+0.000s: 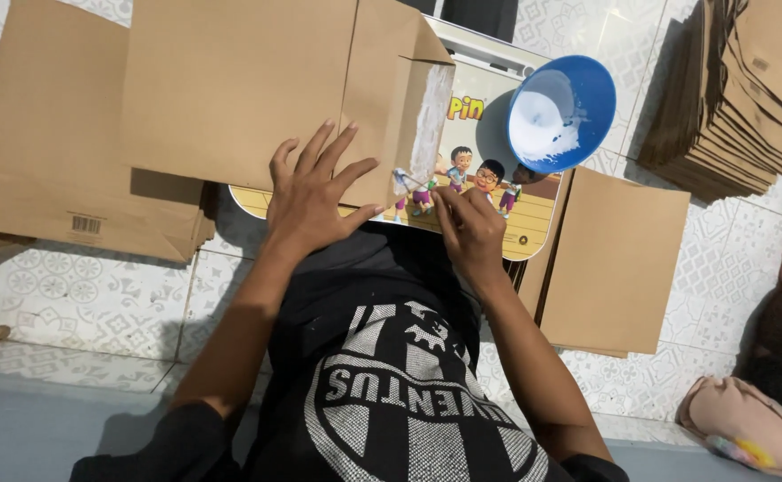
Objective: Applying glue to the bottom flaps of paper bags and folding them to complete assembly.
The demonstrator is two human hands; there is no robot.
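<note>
Folded paper bag [257,89] lies on a small table [507,228], left hand [310,196] flat upon it; right hand [467,228] at its flap. Bowl [562,112] stands at right, apparently on the table. Stack of bags [730,98] lies far right.

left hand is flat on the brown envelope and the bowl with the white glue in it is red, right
Not quite. In the head view the left hand does lie flat on the brown envelope, but the bowl holding the white glue is blue, not red.

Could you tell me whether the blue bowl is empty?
No, the blue bowl holds a pool of white paste, smeared across its inside.
</note>
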